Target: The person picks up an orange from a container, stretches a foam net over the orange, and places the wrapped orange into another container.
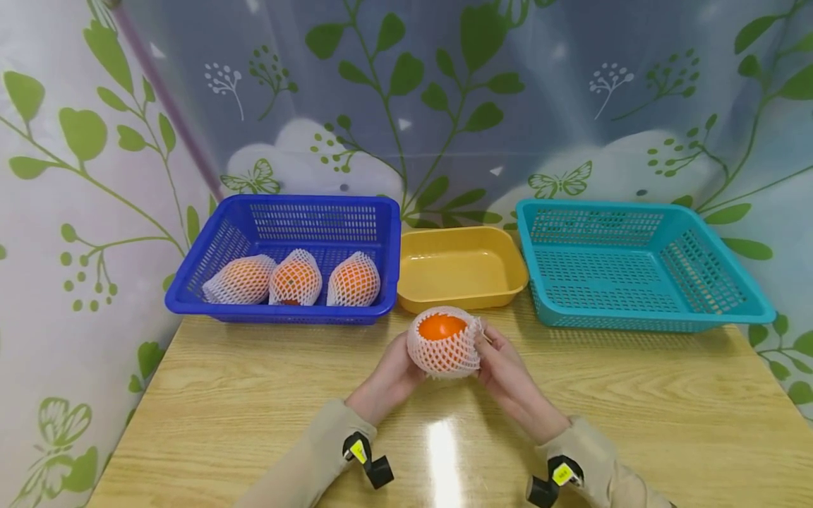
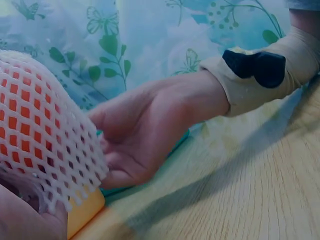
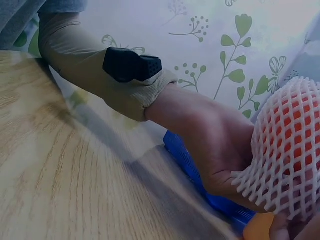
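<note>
A round, shiny orange [image 1: 442, 327] in a white foam net sleeve [image 1: 444, 358] is held between both hands over the table's middle. My left hand [image 1: 396, 368] grips it from the left, its fingers partly hidden by the fruit and net. On the other side, my right hand [image 1: 504, 367] pinches the edge of the net with thumb and fingers. The top of the orange shows bare through the net's opening. The net [image 2: 75, 155] hangs past the fruit in the left wrist view, and its fringed edge [image 3: 255, 192] meets the hands in the right wrist view.
At the back left stands a blue basket [image 1: 279, 310] with three netted oranges [image 1: 295, 279]. A yellow tray [image 1: 460, 264] sits in the middle behind the hands. To its right is a turquoise basket [image 1: 654, 317]. A leaf-patterned curtain [image 1: 406, 106] hangs behind the wooden table [image 1: 254, 395].
</note>
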A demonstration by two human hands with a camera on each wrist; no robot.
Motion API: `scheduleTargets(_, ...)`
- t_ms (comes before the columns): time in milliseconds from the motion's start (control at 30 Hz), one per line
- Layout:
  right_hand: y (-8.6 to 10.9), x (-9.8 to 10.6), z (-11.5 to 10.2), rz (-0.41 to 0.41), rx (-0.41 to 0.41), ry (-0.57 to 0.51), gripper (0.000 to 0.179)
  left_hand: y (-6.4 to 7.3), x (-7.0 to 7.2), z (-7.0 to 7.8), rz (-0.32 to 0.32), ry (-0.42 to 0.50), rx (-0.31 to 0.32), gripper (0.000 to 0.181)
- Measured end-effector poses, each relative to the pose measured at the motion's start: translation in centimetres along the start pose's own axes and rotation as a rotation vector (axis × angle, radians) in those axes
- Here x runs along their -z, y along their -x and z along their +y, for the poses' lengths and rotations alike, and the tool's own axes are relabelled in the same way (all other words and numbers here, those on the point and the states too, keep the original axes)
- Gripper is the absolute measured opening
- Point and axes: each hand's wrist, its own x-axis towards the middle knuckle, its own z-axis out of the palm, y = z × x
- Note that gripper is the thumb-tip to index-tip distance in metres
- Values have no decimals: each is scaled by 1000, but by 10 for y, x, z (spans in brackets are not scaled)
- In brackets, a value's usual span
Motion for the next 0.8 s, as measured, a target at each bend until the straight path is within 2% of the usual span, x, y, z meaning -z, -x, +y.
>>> scheduleTargets(133,-1,1,-1,26,-24,41,18,1,-1,1,14,12,1,33)
scheduleTargets(233,-2,4,-5,21,8,122,33,1,-1,2,8,19,7,38)
scheduleTargets(300,-2,5,-9,-14,81,187,46,1,0,2,5,28,8,40)
scheduleTargets(433,0,5,-13,-140,267,363,58,1,0,3,5,28,11,40)
scheduleTargets(533,2,3,-12,-207,350,528,76,2,0,3,6,0,9,40)
scheduleTargets(633,3,1,-11,-207,375,605,87,2,-2,4,3,-38,3,42)
scheduleTargets(700,3,0,-11,-174,372,589,86,3,-3,6,13,-97,-9,44)
scheduleTargets(800,4,0,-14,-117,350,527,80,6,-4,10,8,-285,-84,55)
